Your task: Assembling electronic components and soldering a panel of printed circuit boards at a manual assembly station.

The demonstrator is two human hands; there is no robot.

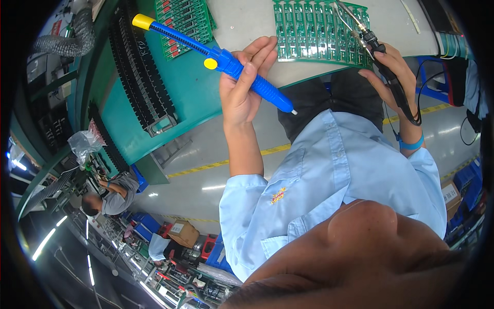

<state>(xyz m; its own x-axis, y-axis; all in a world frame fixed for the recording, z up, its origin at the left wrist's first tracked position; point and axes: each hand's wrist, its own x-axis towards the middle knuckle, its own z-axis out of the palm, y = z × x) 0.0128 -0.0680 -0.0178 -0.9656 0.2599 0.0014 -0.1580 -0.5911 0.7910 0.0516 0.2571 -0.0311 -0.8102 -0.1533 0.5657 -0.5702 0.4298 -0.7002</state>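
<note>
My left hand (241, 95) is closed around a blue desoldering pump (228, 65) with yellow ends and a yellow button. The pump slants across the palm, its yellow end toward the upper left and its thin metal tip pointing down toward my shirt. In my right hand (395, 64) is a soldering iron (392, 81) with a black handle and a metal front; a thin metal tube runs beside its shaft. The iron's front end lies over a green panel of circuit boards (306, 31), at the panel's right side. That panel rests on the pale worktop, near its edge.
Another green circuit board panel (182, 26) with red parts lies on the green bench surface (200, 98). Long black slotted racks (139, 67) stand left of it. A clear plastic bag (85, 144) hangs farther left. A co-worker (118, 195) sits at the lower left.
</note>
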